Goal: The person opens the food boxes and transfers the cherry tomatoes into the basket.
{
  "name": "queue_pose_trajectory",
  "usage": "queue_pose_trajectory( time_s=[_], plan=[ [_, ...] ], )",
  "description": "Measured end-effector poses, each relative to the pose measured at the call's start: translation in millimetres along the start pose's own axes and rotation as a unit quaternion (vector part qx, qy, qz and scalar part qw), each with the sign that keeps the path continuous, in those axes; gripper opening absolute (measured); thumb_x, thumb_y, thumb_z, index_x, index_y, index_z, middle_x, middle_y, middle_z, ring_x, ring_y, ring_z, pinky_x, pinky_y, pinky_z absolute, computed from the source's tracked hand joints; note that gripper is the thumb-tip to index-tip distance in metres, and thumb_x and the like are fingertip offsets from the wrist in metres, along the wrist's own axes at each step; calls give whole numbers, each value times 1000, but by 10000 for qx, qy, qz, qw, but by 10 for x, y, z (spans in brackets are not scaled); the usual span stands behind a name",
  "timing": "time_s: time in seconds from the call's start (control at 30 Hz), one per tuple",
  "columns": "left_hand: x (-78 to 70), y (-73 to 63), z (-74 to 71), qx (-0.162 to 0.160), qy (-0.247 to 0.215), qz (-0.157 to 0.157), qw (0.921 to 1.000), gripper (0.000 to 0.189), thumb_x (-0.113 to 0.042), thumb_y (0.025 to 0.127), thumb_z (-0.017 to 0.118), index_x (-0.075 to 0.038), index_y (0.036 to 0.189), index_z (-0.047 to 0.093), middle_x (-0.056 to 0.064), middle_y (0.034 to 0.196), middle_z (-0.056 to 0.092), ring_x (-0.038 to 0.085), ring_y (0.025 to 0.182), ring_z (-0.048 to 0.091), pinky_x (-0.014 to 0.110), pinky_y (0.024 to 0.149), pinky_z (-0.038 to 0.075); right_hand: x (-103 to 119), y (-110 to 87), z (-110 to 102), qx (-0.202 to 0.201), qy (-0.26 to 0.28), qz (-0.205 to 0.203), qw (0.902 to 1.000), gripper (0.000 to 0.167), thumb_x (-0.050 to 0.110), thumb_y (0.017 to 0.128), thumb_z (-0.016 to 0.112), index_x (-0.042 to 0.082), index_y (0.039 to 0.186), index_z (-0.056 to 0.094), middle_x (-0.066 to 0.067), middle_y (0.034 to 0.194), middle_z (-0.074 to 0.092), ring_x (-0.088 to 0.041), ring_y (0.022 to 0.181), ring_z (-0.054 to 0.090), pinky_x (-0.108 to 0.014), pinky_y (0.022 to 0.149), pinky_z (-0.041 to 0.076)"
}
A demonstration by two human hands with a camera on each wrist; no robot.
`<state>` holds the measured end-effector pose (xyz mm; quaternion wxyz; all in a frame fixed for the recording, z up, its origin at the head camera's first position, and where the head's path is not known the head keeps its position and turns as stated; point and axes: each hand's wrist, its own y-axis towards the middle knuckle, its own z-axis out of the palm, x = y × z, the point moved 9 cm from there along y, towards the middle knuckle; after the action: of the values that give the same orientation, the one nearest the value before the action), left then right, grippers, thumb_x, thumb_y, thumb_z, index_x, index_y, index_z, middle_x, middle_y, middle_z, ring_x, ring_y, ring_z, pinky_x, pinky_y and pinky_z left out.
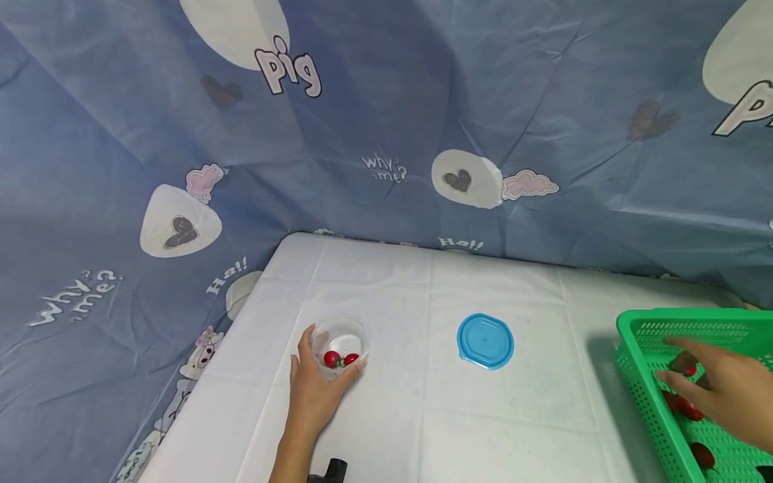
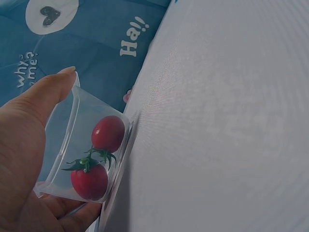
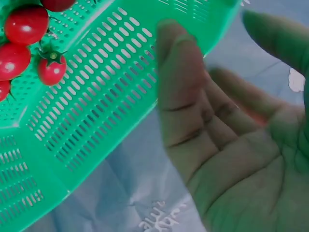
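Observation:
My left hand (image 1: 317,389) holds a small clear plastic container (image 1: 341,329) on the white table, thumb and fingers spread around its sides. Two red cherry tomatoes (image 2: 89,181) with green stems lie inside it, as the left wrist view shows closely. At the far right, my right hand (image 1: 733,392) hovers over a green perforated basket (image 1: 640,389), thumb and forefinger extended and apart. Several more cherry tomatoes (image 3: 26,24) lie in that basket, some partly hidden under the hand in the head view. Nothing shows between the right thumb and forefinger.
A blue lid (image 1: 486,340) lies flat on the white table (image 1: 483,422) between the container and the basket. Blue printed cloth (image 1: 374,121) hangs behind the table and down its left side.

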<state>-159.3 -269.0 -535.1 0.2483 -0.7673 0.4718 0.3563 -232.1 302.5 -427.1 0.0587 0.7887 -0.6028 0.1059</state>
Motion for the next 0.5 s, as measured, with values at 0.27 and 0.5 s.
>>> queue_pose_trajectory(
  time_s=[0.27,0.5],
  plan=[
    [-14,-6,21,56,-73,21,10000,120,-56,76,90,-26,166,17,25,160,37,61,151,11,80,108,28,309,9,-320,-864,294,-407,9950,63,21,96,78,-8,142,48,-17,98,68,-7,62,62,-26,47,41],
    [4,-5,-7,-7,-20,3,10000,120,-56,76,90,-26,166,17,26,160,36,59,152,11,80,108,28,1079,39,-586,-1479,154,-1467,9779,57,14,89,83,5,139,58,-2,107,67,2,74,62,-29,55,51]
  ],
)
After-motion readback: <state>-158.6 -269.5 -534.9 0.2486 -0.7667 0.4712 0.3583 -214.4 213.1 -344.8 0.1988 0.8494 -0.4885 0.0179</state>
